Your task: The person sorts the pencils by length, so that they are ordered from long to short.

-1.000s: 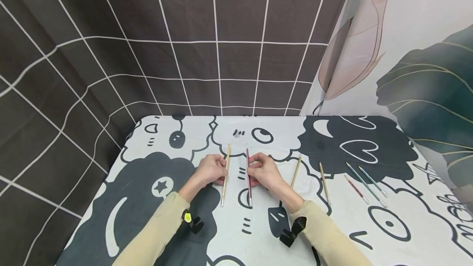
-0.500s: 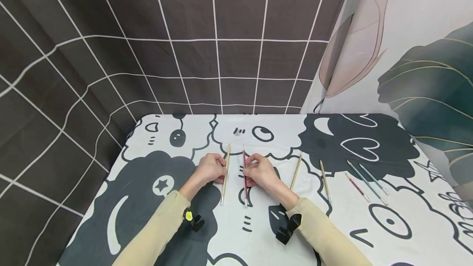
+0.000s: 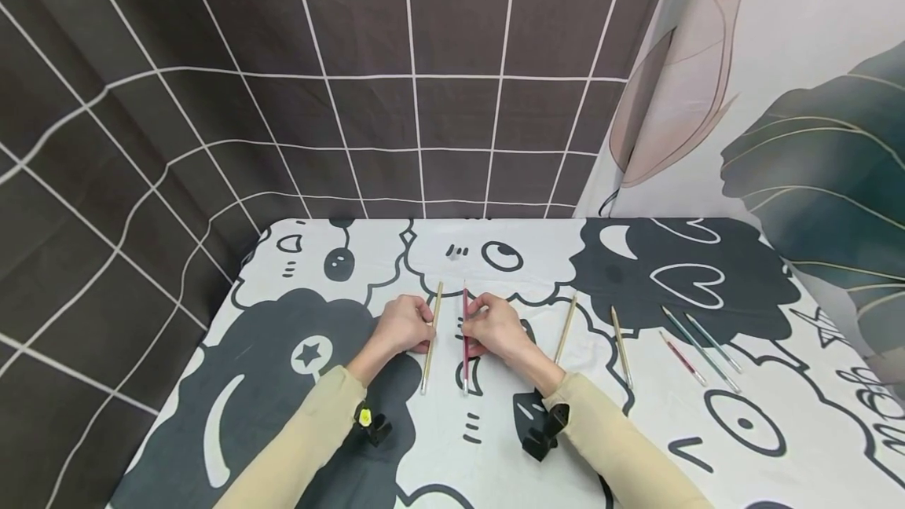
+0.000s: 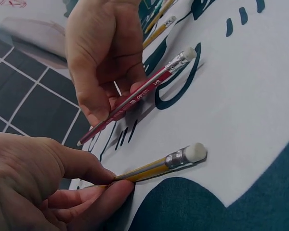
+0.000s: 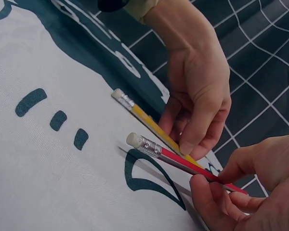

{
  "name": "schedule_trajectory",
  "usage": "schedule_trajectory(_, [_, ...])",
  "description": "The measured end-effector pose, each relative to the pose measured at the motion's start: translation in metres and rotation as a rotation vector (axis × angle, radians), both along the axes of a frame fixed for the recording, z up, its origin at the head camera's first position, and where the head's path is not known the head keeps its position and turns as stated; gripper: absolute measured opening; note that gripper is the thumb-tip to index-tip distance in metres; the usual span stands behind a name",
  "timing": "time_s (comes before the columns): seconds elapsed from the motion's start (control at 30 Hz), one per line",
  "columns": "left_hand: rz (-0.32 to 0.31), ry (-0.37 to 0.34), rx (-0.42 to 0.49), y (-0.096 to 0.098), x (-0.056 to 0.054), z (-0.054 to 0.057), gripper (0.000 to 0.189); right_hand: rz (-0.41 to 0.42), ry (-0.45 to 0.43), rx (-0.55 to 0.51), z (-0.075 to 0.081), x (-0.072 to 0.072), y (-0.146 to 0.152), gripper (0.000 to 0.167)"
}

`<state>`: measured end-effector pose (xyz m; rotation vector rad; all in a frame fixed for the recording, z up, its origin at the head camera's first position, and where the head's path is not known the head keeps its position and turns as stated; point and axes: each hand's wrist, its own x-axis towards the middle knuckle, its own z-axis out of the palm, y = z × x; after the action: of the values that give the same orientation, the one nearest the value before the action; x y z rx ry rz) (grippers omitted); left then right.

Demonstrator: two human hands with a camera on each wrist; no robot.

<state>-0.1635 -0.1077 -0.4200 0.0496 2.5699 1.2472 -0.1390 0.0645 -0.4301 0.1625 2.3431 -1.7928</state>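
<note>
A yellow pencil (image 3: 426,371) with a white eraser is pinched between thumb and fingers of my left hand (image 3: 405,324), near the middle of the table. Just to its right, my right hand (image 3: 497,328) pinches a red pencil (image 3: 465,371), also with a white eraser. Both pencils lie nearly parallel, a small gap apart, eraser ends towards me. In the left wrist view the yellow pencil's eraser end (image 4: 185,155) is close to the cloth, while the red pencil (image 4: 139,96) appears raised, its sharpened tip pointing away. The yellow pencil's far end is partly hidden there by fingers.
Right of my right hand lie a yellowish pencil (image 3: 566,330) and another yellowish pencil (image 3: 621,348). Farther right are a short red pencil (image 3: 682,360) and two greenish pencils, one being the longer green pencil (image 3: 701,350). A patterned cloth (image 3: 452,477) covers the table; a dark grid curtain (image 3: 452,116) hangs behind.
My right hand has moved left with the red pencil, narrowing the gap to the yellow one. The yellow pencil has tilted slightly; my left hand has stayed almost in place.
</note>
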Motion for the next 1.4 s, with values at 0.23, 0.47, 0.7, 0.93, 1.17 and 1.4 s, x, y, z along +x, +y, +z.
schedule_trajectory(0.23, [0.007,0.013,-0.029,-0.001,0.0,-0.002,0.016,0.009,0.016,0.052,0.002,-0.001,-0.003,0.021])
schedule_trajectory(0.47, [0.027,0.017,0.062,-0.005,0.002,-0.007,0.014,0.031,0.013,0.062,0.003,-0.002,-0.007,0.021])
schedule_trajectory(0.7, [0.044,0.027,0.137,-0.008,0.002,-0.01,0.013,0.032,0.001,0.07,0.003,-0.003,-0.009,0.022])
schedule_trajectory(0.93, [0.051,0.031,0.161,-0.008,0.004,-0.011,0.012,0.033,0.006,0.067,0.002,-0.003,-0.011,0.023])
schedule_trajectory(1.17, [0.052,0.028,0.168,-0.009,0.004,-0.011,0.013,0.041,0.004,0.075,0.004,-0.004,-0.013,0.023])
schedule_trajectory(1.4, [0.054,0.019,0.171,-0.009,0.004,-0.01,0.012,0.04,-0.007,0.08,0.002,-0.006,-0.015,0.021])
